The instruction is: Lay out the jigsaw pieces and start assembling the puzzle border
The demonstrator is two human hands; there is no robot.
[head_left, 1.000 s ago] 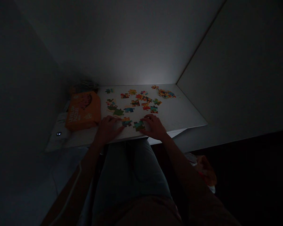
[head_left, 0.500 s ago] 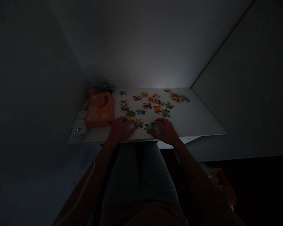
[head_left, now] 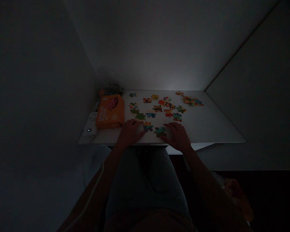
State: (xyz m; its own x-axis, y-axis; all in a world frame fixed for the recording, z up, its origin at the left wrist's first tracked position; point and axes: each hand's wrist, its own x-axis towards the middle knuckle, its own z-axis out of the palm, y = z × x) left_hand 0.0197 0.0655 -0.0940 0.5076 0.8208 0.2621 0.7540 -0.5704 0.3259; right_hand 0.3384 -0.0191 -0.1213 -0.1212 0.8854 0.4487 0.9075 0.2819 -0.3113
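Note:
Close to the front edge of the white table, my left hand (head_left: 130, 132) has its thumb and fingers around the left side of a puzzle piece (head_left: 148, 127) coloured orange and blue. My right hand (head_left: 177, 136) grips a green puzzle piece (head_left: 160, 131) from its right side, index finger at the top and thumb below. Both pieces lie flat on the table, with a narrow gap between them. Just beyond my left hand are dark green puzzle pieces (head_left: 140, 116). Dim light hides fine detail of the fingertips.
Several loose pieces spread across the table (head_left: 212, 127), including a blue-green piece (head_left: 177, 117). A heap of pieces (head_left: 192, 101) lies at the back right. An orange puzzle box (head_left: 110, 112) stands at left, beside a white device (head_left: 90, 129). Walls border the table.
The camera view has turned slightly left, so everything appears further right. My hands stay at the same two pieces, with hardly any movement against the table.

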